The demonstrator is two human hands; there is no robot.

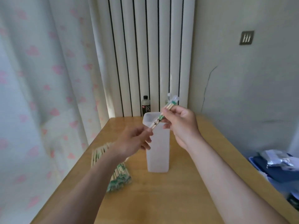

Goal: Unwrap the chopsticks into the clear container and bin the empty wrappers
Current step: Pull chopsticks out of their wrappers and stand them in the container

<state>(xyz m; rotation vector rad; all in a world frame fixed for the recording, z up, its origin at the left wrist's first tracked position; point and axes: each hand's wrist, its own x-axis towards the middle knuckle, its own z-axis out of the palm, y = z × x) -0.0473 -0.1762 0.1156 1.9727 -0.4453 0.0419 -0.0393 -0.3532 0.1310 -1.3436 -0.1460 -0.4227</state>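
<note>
A pair of wrapped chopsticks [159,118] with a clear, green-printed wrapper is held slantwise above the tall clear container [157,152]. My left hand [132,141] pinches its lower end. My right hand [179,122] grips it nearer the upper end, where the wrapper's loose tip sticks out. The container stands upright in the middle of the wooden table [161,199]. A pile of wrapped chopsticks [116,173] lies on the table to the left, partly hidden by my left forearm. No bin is in view.
A dark soda bottle [146,105] stands behind the container against the white radiator [145,54]. A curtain [40,86] hangs along the left. Blue bags and crumpled plastic [278,165] lie beyond the table's right edge.
</note>
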